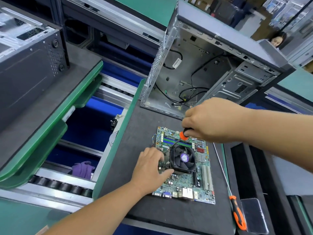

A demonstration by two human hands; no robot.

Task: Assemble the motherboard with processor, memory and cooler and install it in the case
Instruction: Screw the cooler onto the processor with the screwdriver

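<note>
The motherboard [186, 168] lies flat on the dark counter [169, 214], its long axis running from the near edge toward the open case [211, 68]; the port block faces the person and the memory slots [176, 142] sit at the far end. The cooler [183, 159], a black fan with a purple hub label, sits on the board's middle, facing up. Of the two hands, the right hand [211, 119] grips the orange and black handle of a screwdriver [179, 139], whose shaft slants down and left to the cooler's far left corner. The left hand [150, 167] rests on the board's left edge, fingers spread, thumb touching the cooler's near left corner. The case stands just beyond the board, its open side toward the person, holding loose black cables [189, 92]. A second, long screwdriver [228, 189] lies right of the board, handle nearest the person.
</note>
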